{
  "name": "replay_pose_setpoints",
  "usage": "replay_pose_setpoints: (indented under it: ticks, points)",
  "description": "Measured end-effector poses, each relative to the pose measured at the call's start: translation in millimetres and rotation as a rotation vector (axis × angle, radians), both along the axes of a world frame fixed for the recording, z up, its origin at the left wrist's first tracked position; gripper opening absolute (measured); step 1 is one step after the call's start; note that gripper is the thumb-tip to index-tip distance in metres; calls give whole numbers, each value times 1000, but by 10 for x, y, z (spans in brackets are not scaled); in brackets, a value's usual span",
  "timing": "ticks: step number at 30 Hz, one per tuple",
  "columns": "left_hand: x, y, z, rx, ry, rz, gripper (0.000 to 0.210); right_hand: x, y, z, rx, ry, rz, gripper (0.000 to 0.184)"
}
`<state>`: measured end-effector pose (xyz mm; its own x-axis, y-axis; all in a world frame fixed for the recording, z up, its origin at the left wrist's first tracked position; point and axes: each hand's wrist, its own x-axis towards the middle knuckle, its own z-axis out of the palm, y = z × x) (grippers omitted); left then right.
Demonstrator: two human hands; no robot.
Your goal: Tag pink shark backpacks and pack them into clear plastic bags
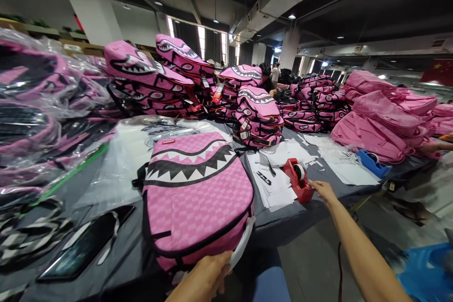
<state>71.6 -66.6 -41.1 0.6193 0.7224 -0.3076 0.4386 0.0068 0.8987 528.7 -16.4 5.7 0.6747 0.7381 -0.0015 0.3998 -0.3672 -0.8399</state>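
Note:
A pink checkered backpack (pixel 198 198) with a black-and-white shark-teeth print lies face up on the table in front of me. At its lower right edge my left hand (pixel 210 271) is closed on a pale, curved white strip (pixel 243 241); whether it is paper or plastic, I cannot tell. Off to the right stands a red tape dispenser (pixel 295 179) carrying a roll of tape (pixel 299 171). The fingers of my right hand (pixel 323 191) are pinched at its cutting edge, on the tape's end, which barely shows.
White paper sheets (pixel 274 186) lie beside the dispenser, with a blue tape dispenser (pixel 373 163) further right. Stacked pink backpacks (pixel 260 115) stand behind. Plastic-wrapped bags (pixel 31 104) crowd the left, near a dark phone (pixel 83 245). A blue plastic object (pixel 426 266) is at lower right.

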Motion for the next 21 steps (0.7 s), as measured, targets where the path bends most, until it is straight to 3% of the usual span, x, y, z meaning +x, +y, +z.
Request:
replay_pose_setpoints:
  ticks: [5,8,12,16,18,21]
  points:
    - [-21,-156,136,21,-175,201,49,-54,63,85,47,109,-65,33]
    - [-43,-201,226,32,-246,168,50,-106,-122,76,158,169,-118,31]
    - [-39,-213,298,204,-246,119,41,-365,-400,-85,284,373,-174,36]
    - [-15,-222,397,206,-239,65,40,-921,-420,-245,395,635,-132,52]
    - [-15,-233,470,184,-225,51,40,-1360,-482,-322,405,757,-52,53]
    - [-33,-250,563,180,-140,17,39,-2137,-821,-479,384,930,123,53]
